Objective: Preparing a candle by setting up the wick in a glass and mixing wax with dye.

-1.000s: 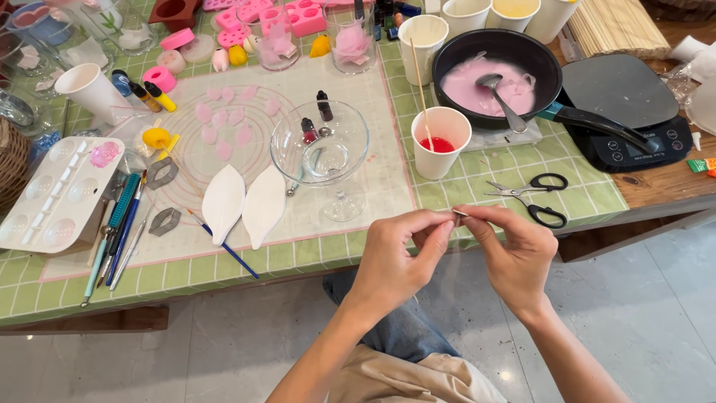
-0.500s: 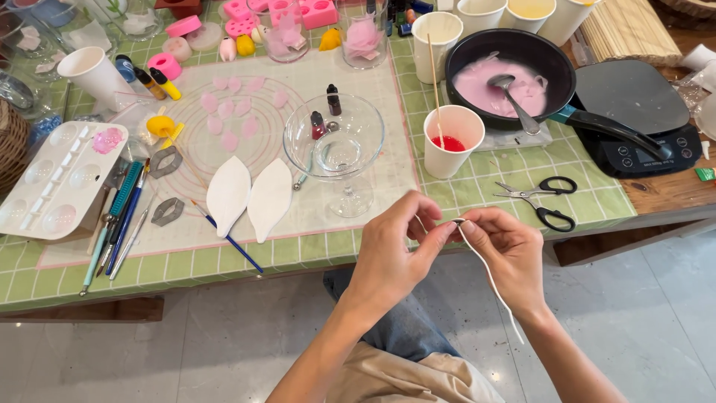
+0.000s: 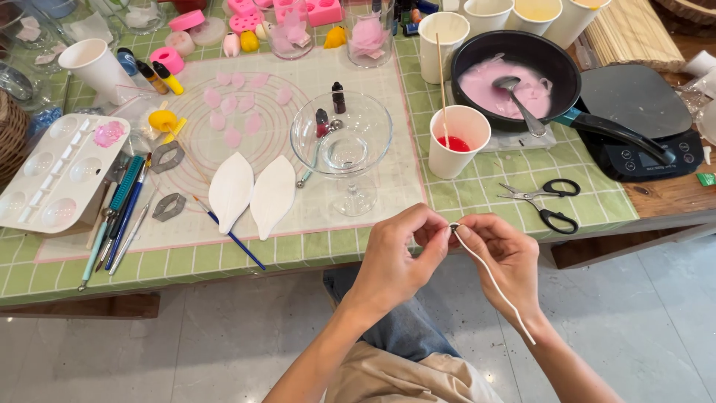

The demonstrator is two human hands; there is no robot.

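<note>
My left hand (image 3: 395, 257) and my right hand (image 3: 500, 257) meet below the table's front edge, fingertips pinched together on the top end of a thin white wick (image 3: 492, 280). The wick hangs down across my right palm towards the wrist. Just beyond my hands stand a clear stemmed glass (image 3: 341, 145) and a paper cup with red liquid (image 3: 458, 140) and a wooden stick in it. Black-handled scissors (image 3: 538, 200) lie on the green checked cloth to the right of my hands.
A black pan of pink wax (image 3: 514, 78) with a spoon sits beside a black scale (image 3: 641, 119). Two white leaf shapes (image 3: 252, 192), brushes (image 3: 123, 216), a white palette (image 3: 56, 172), pink moulds (image 3: 298, 11) and more paper cups (image 3: 93, 63) crowd the table.
My hands have drawn the wick out; it now hangs longer below my right hand. The view has shifted slightly nearer the table.
</note>
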